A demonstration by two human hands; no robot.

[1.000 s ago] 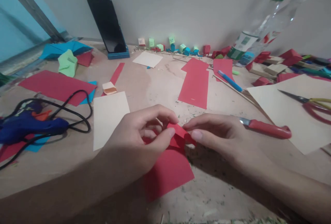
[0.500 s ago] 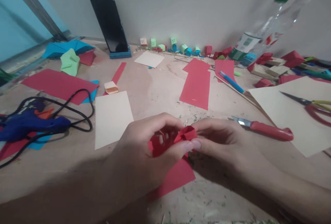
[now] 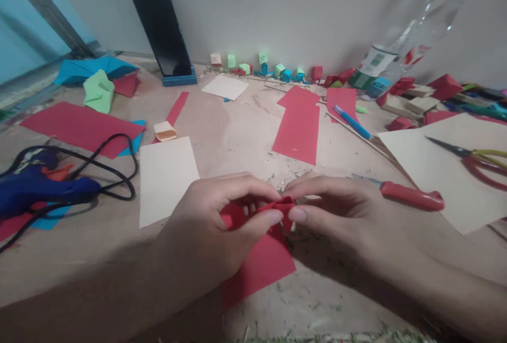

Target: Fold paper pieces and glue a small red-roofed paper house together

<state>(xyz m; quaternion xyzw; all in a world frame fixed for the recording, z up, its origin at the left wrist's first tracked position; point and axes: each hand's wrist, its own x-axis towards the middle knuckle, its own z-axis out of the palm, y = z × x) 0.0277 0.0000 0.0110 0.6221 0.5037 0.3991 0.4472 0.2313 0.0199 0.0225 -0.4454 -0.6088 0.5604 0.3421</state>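
Between both hands is a small folded red paper piece (image 3: 284, 204), its upper edge showing an opening. My left hand (image 3: 222, 216) pinches its left side between thumb and fingers. From the right, my right hand (image 3: 336, 211) grips the other side, thumb in front and fingers behind. Part of the piece is hidden by the fingertips. Beneath the hands lies a red paper sheet (image 3: 269, 263), partly covered by my left hand. A craft knife with a red handle (image 3: 412, 195) rests just beyond my right hand.
A blue glue gun (image 3: 47, 189) with a looped black cord lies left, near a cream paper sheet (image 3: 168, 179). A phone (image 3: 162, 31) stands at the back. Scissors (image 3: 471, 155) lie on cream paper at right. Small paper figures (image 3: 263, 65) and plastic bottles (image 3: 380, 63) line the wall.
The red paper piece has tipped and its opening looks narrower. Both hands still hold it, with the thumbs slightly farther apart. The whole view has shifted a little.
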